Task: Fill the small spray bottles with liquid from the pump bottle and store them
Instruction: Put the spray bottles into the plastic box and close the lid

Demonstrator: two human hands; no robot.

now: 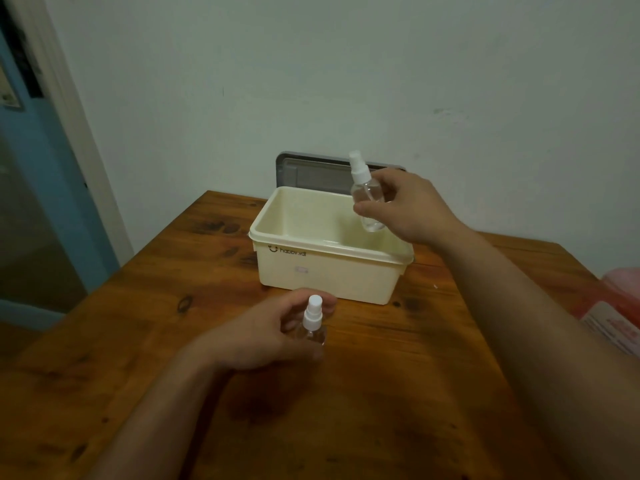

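Note:
My right hand (408, 207) holds a small clear spray bottle (363, 188) with a white nozzle, upright and slightly tilted, above the right side of an open cream plastic box (311, 268). My left hand (273, 336) grips a second small clear spray bottle (313, 322) with a white nozzle, low over the wooden table (381, 393) in front of the box. The inside of the box looks bare. No pump bottle is in view.
A grey lid (311, 171) leans against the wall behind the box. A pink and white package (616, 310) lies at the table's right edge. A blue door frame (52, 188) stands to the left of the table.

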